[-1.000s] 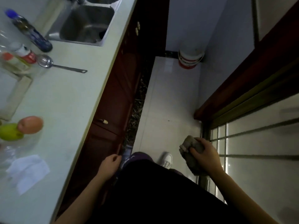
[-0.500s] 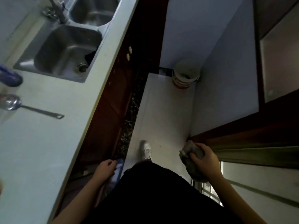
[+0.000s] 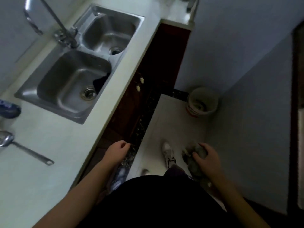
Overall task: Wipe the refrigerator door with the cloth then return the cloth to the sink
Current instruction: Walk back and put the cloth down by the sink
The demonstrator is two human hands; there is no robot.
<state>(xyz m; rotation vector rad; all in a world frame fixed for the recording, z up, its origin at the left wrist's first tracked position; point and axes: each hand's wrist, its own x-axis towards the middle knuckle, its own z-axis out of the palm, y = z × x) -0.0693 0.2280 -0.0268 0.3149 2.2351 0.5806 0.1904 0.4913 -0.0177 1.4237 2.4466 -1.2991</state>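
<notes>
My right hand [image 3: 208, 159] grips a bunched grey cloth [image 3: 194, 163] low at my right side, above the pale floor. My left hand [image 3: 117, 151] hangs loosely curled and holds nothing, just off the counter's front edge. A steel double sink [image 3: 49, 102] is set in the white counter at upper left, with a tap [image 3: 65, 36] behind it and something dark lying in the near basin [image 3: 100, 82]. No refrigerator door is in view.
A ladle [image 3: 19, 148] and a blue bottle [image 3: 9, 109] lie on the counter [image 3: 54, 162] at left. Dark red cabinet fronts [image 3: 148, 83] run below it. A white bucket [image 3: 202, 102] stands in the floor corner against a pale wall [image 3: 246, 79].
My view has moved forward along the counter, so the sink now fills the upper left and the bucket is closer. The glass door at right has left view. Both hands keep their grip and pose.
</notes>
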